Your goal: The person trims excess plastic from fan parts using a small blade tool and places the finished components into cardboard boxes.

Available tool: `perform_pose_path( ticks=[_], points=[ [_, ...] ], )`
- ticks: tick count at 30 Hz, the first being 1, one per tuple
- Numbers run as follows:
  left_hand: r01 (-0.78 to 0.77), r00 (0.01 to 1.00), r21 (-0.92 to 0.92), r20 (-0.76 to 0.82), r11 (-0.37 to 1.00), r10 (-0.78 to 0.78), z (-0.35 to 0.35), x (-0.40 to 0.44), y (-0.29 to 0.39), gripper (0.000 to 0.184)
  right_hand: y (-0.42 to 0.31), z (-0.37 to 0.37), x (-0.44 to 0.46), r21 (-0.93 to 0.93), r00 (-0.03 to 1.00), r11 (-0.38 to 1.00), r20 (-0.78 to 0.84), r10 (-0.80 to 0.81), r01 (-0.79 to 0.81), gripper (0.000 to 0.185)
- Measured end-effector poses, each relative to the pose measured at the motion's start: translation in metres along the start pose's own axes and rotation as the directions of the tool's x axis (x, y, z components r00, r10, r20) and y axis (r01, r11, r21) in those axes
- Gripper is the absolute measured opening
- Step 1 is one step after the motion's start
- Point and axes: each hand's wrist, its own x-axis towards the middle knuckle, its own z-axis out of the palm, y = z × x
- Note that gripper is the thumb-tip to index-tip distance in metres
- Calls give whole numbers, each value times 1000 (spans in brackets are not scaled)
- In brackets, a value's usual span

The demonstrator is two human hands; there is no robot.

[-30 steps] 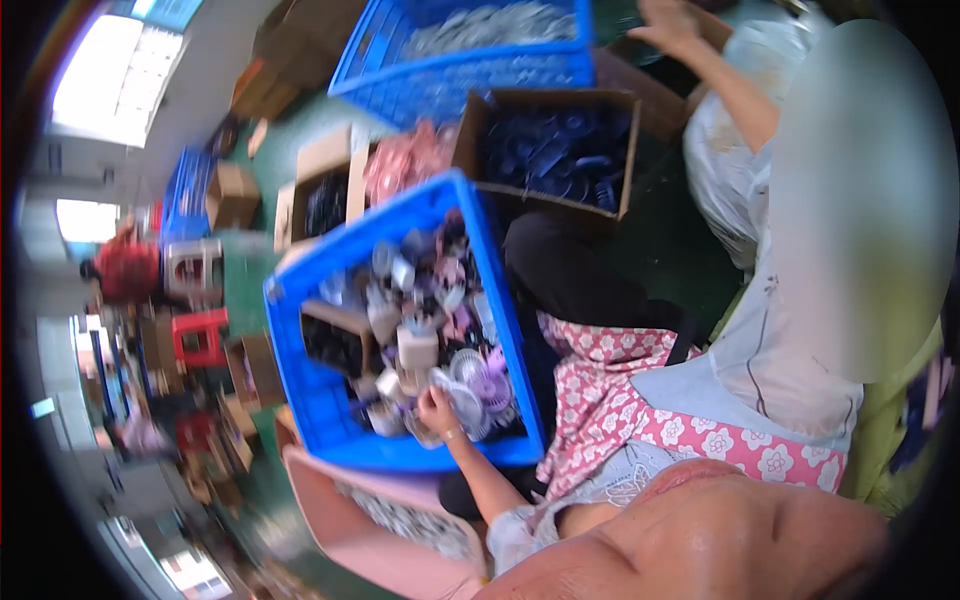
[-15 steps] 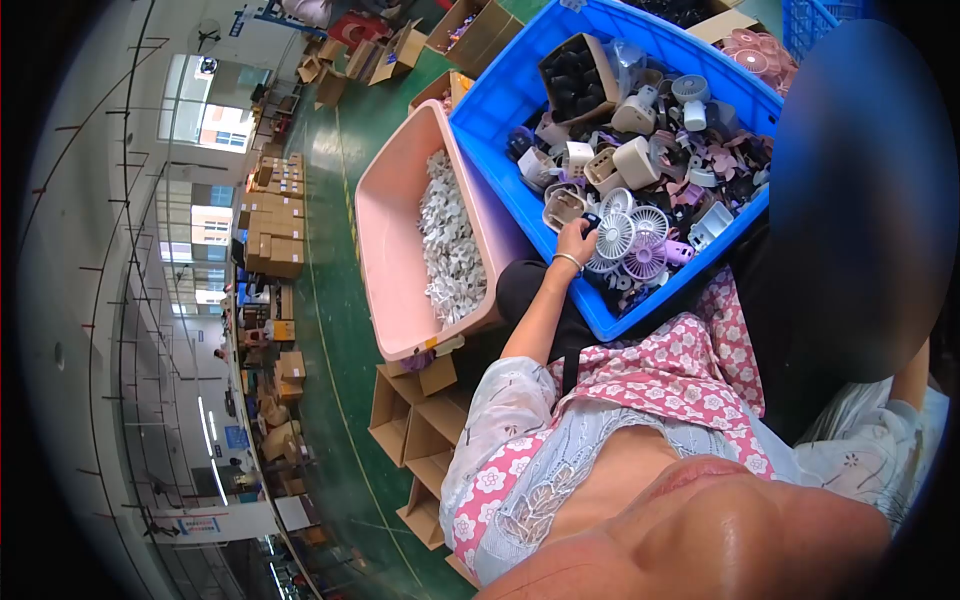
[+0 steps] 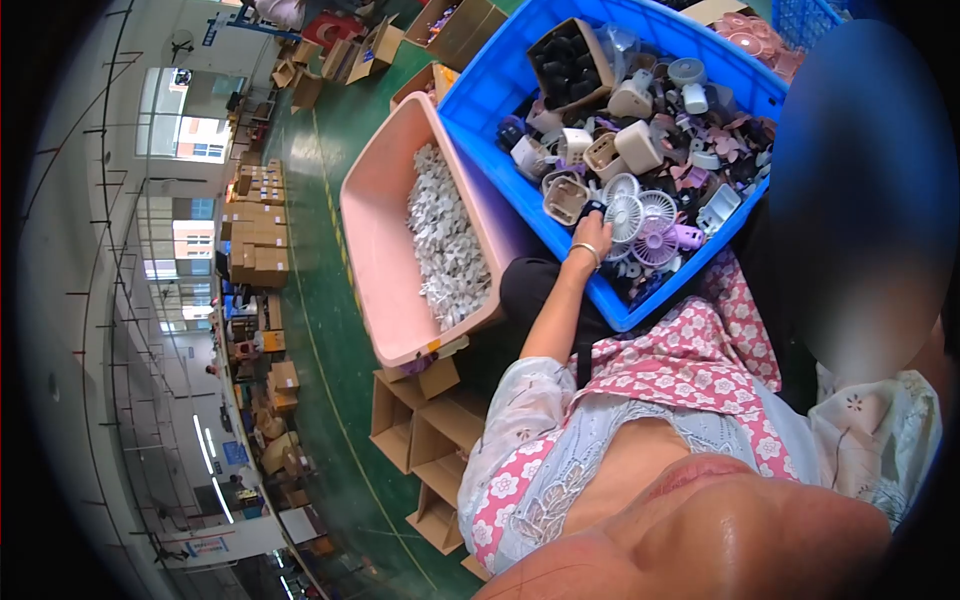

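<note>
Indoors, green floor (image 3: 318, 300), blue crate (image 3: 487, 95), pink tub (image 3: 383, 235)

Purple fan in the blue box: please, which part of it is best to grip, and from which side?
I would grip the purple fan by its thick handle, coming from above on the person's right. The handle juts out that way and seems joined to the round grille. The grille has thin ribs and is crowded by white fans on its left.
</note>
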Motion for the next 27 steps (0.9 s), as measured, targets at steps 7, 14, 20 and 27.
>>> perform_pose_path(
  ticks=[7, 14, 20, 27],
  points=[
    [37, 995, 78, 88, 996, -44, -3, -2, 15, 25, 11, -1, -41, 78, 922, 941, 241, 303, -330, 29],
    [46, 993, 108, 102, 993, -57, -2, -2, 17, 23, 34, -49, -140, -213, 496, 524, 175, 851, -824, 29],
    [46, 992, 131, 112, 990, -61, -7, -7, 21, 22, 32, -74, -222, -241, 156, 160, 36, 987, -957, 28],
    [33, 994, 122, 96, 992, -45, -8, -9, 23, 21, 24, -63, -276, -191, -43, -30, 64, 997, -981, 28]
  ],
)
